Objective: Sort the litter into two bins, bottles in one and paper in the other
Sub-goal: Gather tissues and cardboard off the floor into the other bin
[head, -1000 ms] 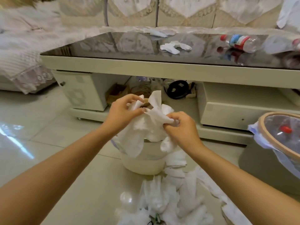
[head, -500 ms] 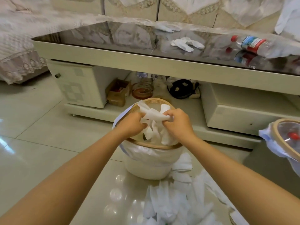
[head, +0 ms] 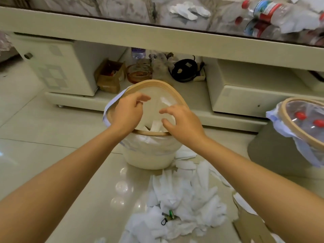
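Observation:
A cream bin with a tan rim [head: 158, 84] stands on the floor before me, with white paper [head: 155, 126] lying inside it. My left hand [head: 127, 111] and my right hand [head: 182, 120] hover over its mouth, fingers spread, holding nothing. A heap of white paper [head: 182, 206] lies on the floor just in front of the bin. At the right edge a second bin [head: 284, 109] holds clear bottles with red caps [head: 308, 120]. On the glass table top lie a crumpled paper [head: 189, 10] and a labelled bottle [head: 273, 11].
The low cream table [head: 157, 39] stretches across the back, with a shelf under it holding a cardboard box [head: 109, 76], a glass dish [head: 138, 73] and a black coiled cable [head: 185, 71]. A piece of cardboard [head: 252, 225] lies on the floor at lower right.
Both hands carried a bundle of white paper down to the cream bin and let it go. The paper now lies inside and the fingers are spread.

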The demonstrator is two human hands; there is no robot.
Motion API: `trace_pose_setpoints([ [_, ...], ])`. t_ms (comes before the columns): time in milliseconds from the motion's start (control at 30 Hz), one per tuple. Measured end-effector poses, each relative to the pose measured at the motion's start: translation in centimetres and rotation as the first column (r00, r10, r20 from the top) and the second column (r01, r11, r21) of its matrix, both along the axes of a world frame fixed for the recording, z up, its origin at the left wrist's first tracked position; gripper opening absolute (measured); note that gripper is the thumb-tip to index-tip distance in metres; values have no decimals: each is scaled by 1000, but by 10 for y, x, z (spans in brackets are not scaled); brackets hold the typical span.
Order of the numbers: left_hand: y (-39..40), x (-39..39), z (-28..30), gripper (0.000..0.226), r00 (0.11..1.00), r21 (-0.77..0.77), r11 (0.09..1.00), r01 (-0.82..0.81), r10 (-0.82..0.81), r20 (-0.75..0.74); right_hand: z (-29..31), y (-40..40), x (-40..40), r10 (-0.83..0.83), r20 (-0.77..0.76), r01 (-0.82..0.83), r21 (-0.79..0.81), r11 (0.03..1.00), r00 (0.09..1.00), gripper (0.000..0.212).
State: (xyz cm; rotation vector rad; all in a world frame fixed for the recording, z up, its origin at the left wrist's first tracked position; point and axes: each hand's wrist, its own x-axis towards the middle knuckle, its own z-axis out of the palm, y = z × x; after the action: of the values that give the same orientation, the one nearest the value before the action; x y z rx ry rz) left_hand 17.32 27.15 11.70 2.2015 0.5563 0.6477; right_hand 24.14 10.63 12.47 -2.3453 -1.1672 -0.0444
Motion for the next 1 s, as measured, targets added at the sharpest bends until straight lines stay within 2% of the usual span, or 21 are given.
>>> trace_pose_setpoints([
  [67,-19,-5,2,31,995,35,998,46,-49,81,-6,-16,-6,-12,73,7,77,997,997,22],
  [133,-44,-13,-1,23,969,156,969,193,-213,122,-14,-36,-8,-39,185,16,124,992,982,17],
  [200,-70,-21,-14,23,901,325,865,382,-427,80,-25,-58,-9,-72,234,35,159,987,970,15],
  [267,-90,-27,-35,33,848,476,758,446,-528,47,-37,-80,-9,-107,207,75,159,985,973,16],
  [367,-105,-32,-62,34,834,571,719,397,-542,102,-60,-109,-7,-122,120,112,86,990,985,11],
  [433,-109,-36,-81,29,800,587,675,447,-595,74,-76,-121,-7,-118,88,118,13,993,989,10],
  [500,-110,-41,-103,24,788,551,655,517,-615,-8,-91,-129,-10,-108,55,111,-52,992,993,12],
  [567,-111,-48,-123,27,833,396,741,542,-536,-137,-105,-132,-14,-90,-23,86,-139,987,996,18],
  [633,-112,-55,-143,49,833,197,842,503,-412,-368,-117,-132,-20,-71,-120,35,-277,960,990,32],
  [700,-112,-60,-160,77,754,8,905,426,-350,-556,-127,-130,-26,-57,-189,-26,-409,912,980,48],
  [767,-114,-65,-173,102,667,-125,925,359,-348,-659,-136,-128,-30,-42,-238,-83,-490,868,970,62],
  [867,-119,-71,-186,123,519,-166,924,345,-335,-786,-147,-125,-35,-11,-300,-162,-546,822,954,81],
  [933,-125,-76,-192,114,510,-110,922,371,-301,-806,-152,-125,-38,5,-321,-199,-575,793,947,89],
  [1000,-128,-81,-196,90,553,-5,911,413,-255,-793,-155,-124,-40,17,-335,-228,-602,765,942,96],
])
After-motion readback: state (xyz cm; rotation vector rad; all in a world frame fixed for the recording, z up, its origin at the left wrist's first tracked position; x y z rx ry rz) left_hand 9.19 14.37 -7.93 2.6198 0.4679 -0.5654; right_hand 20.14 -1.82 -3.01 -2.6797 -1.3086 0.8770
